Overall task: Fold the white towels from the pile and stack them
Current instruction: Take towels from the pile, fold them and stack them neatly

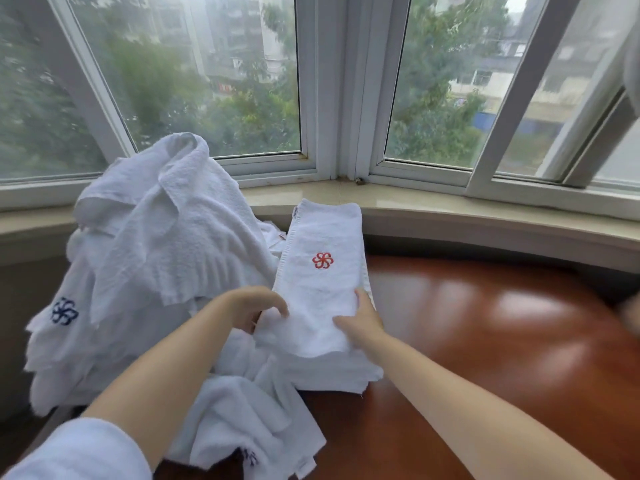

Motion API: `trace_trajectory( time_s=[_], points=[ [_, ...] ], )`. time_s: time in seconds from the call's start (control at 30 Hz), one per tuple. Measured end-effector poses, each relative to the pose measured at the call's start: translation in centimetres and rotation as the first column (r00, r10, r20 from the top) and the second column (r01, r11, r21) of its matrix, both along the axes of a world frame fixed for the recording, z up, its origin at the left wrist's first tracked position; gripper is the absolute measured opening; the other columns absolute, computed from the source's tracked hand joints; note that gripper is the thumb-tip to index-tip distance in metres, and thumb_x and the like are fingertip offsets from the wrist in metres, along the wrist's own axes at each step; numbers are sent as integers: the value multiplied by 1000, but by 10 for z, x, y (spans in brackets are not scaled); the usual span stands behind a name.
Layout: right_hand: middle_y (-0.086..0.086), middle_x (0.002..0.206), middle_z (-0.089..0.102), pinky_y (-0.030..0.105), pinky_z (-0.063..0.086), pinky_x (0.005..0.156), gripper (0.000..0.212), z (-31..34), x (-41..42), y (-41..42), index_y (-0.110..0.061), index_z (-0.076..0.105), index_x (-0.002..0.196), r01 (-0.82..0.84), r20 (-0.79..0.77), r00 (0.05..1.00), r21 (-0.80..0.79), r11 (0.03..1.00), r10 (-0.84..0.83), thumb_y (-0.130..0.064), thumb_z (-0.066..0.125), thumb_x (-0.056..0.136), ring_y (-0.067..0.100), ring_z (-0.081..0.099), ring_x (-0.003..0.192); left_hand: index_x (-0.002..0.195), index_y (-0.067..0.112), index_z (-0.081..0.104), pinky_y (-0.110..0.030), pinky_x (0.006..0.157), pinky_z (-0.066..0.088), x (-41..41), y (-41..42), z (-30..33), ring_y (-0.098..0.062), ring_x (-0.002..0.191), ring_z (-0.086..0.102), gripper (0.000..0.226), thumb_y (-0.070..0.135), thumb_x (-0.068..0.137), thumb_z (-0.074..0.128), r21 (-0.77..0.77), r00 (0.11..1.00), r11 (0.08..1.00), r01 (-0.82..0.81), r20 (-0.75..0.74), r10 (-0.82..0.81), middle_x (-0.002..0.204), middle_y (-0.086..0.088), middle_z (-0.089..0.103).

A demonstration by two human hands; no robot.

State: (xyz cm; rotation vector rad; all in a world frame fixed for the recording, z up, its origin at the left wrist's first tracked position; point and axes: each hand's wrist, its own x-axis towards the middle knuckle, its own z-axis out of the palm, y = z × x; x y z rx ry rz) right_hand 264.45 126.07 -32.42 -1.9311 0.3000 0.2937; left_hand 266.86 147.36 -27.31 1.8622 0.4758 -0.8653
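Folded towel (320,282) atop stack, between both hands' fingers (277,308).

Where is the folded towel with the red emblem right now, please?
In the head view it lies center frame atop the stack, right of the unfolded pile, with both hands on its near end.

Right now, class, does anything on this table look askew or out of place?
Yes. The folded white towel with the red flower emblem lies skewed on the stack of folded white towels, its far end leaning toward the crumpled white towel pile.
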Motion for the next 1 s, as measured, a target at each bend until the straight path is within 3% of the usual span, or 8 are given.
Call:
trace_trajectory(
  time_s=[0.1,0.17,0.23,0.4,0.53,0.73,0.83,1.0],
  points=[
    [2,135,49,32,44,99,60,11,-4,-10,-23,40,140,68,166,983,101,993,-84,-11,64,86,16,51,115,115,12,62,-25,56,48,-16,-7,12,-20,67,63,30,2,87,58,-175,989,983,-62,124,85,94,-9,67],
    [1,122,59,29,48,86,44,18,-6,-17,-23,50,127,157,256,947,156,975,-193,-13,63,86,12,58,99,110,14,64,-19,45,47,-26,-13,16,-12,55,63,24,4,89,60,-271,965,953,-137,179,190,84,-2,68],
    [-1,108,63,23,44,69,29,14,-13,-25,-26,53,113,231,275,927,123,965,-257,-17,63,87,6,58,82,112,14,64,-19,48,51,-39,-18,8,-10,58,64,23,7,89,63,-295,961,944,-147,185,207,88,-1,68],
    [-3,100,58,24,39,64,32,-20,-38,-33,-23,48,110,192,72,979,-10,981,-191,-16,63,84,17,57,82,108,4,64,-24,59,58,-74,-25,-36,-14,59,64,20,1,88,63,-185,963,963,-196,148,224,79,-6,67],
    [-8,92,60,24,40,62,25,-9,-39,-31,-31,49,106,276,318,909,23,961,-268,-20,60,87,18,59,83,112,-1,64,-22,51,56,-80,-26,-43,-14,59,65,29,4,84,71,-329,873,865,-380,181,452,84,-10,69],
    [3,132,46,34,33,99,41,-26,-62,-19,-24,52,127,217,186,973,-549,807,-134,-30,59,87,26,37,122,109,12,53,-28,63,52,-98,-29,-60,-23,80,61,40,15,78,79,42,899,956,-290,353,257,95,-9,61],
    [1,133,43,36,29,102,38,-22,-62,-1,-25,56,123,228,374,927,-578,784,6,-29,61,85,23,33,125,107,14,53,-31,69,51,-92,-25,-59,-24,87,61,31,17,83,73,29,867,955,-295,428,255,103,-10,60],
    [-4,111,58,33,29,96,22,-12,-50,22,-24,66,103,-35,227,938,-692,721,263,-31,49,91,19,46,111,92,17,62,-27,72,48,-83,-5,-56,-18,83,61,9,12,85,59,249,831,924,-289,545,113,98,-6,68]
  ],
)
